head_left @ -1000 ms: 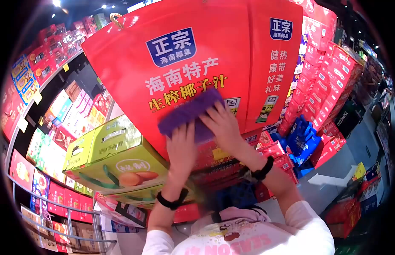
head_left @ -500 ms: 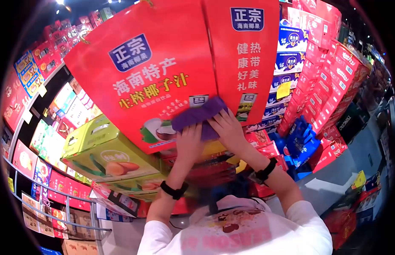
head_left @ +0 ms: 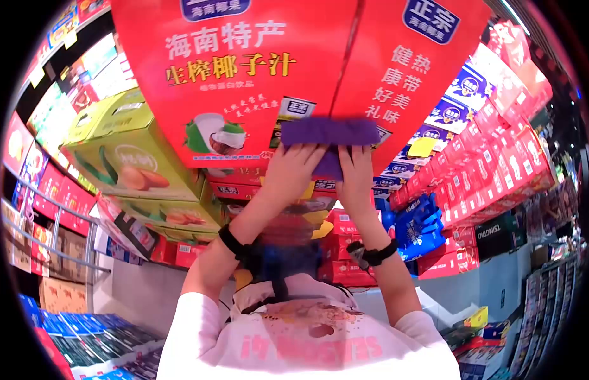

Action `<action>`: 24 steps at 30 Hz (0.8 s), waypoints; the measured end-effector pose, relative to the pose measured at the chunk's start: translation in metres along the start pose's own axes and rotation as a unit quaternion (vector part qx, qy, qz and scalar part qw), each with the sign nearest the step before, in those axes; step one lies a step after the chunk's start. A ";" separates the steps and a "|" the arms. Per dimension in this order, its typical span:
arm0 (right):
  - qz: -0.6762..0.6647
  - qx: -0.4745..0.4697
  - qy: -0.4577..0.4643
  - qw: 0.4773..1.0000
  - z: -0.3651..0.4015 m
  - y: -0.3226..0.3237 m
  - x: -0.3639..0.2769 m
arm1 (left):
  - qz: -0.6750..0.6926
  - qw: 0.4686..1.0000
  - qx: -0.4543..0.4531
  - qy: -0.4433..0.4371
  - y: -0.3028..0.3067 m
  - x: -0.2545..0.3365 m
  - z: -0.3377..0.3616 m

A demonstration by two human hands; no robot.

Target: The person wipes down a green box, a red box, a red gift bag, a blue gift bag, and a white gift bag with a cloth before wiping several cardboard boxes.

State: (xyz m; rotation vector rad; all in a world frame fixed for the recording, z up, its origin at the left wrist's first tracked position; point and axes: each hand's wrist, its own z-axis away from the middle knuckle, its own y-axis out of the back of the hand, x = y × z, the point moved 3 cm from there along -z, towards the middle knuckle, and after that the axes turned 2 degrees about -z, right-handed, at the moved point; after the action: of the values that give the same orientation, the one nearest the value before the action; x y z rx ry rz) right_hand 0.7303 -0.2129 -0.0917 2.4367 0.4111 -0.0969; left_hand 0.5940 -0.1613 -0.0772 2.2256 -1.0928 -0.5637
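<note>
A purple cloth point(head_left: 329, 131) lies folded against the lower front of a large red coconut juice carton point(head_left: 237, 107), over the edge where two printed faces meet. My left hand point(head_left: 296, 166) grips the cloth's lower left part, fingers pointing up. My right hand point(head_left: 356, 168) holds its right part, with fingertips tucked at the folded band. A loose flap of cloth hangs between the two hands. The fingertips are partly hidden by the cloth. I wear a black band on each wrist.
Green cartons with a vegetable picture point(head_left: 139, 164) stand close on the left. Blue and white milk cartons point(head_left: 453, 114) and red boxes point(head_left: 497, 171) are stacked at right. Blue bags point(head_left: 418, 225) sit at lower right. A metal rail point(head_left: 54, 221) runs along the left.
The view has shifted, so the red carton sits higher and more upright in the frame. Both hands stay on the cloth, which now lies level as a straighter folded band.
</note>
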 end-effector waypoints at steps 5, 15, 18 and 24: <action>-0.014 0.010 0.037 0.999 0.010 -0.018 -0.017 | -0.007 0.998 -0.053 0.028 0.003 -0.012 0.027; 0.055 0.080 0.126 0.987 -0.120 0.015 -0.091 | -0.077 0.989 0.116 0.057 0.092 -0.076 -0.032; 0.007 0.022 0.098 0.995 -0.081 -0.024 -0.080 | -0.018 0.995 -0.004 0.099 0.057 -0.077 0.005; -0.074 0.001 0.126 0.989 -0.024 -0.062 -0.063 | 0.012 0.997 -0.034 0.069 0.024 -0.063 0.069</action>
State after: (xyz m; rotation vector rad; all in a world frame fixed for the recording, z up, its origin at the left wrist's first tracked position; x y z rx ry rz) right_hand 0.6507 -0.1692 -0.0989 2.4252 0.7052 0.1494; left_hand 0.5034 -0.1440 -0.1048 2.1553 -1.0126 -0.4257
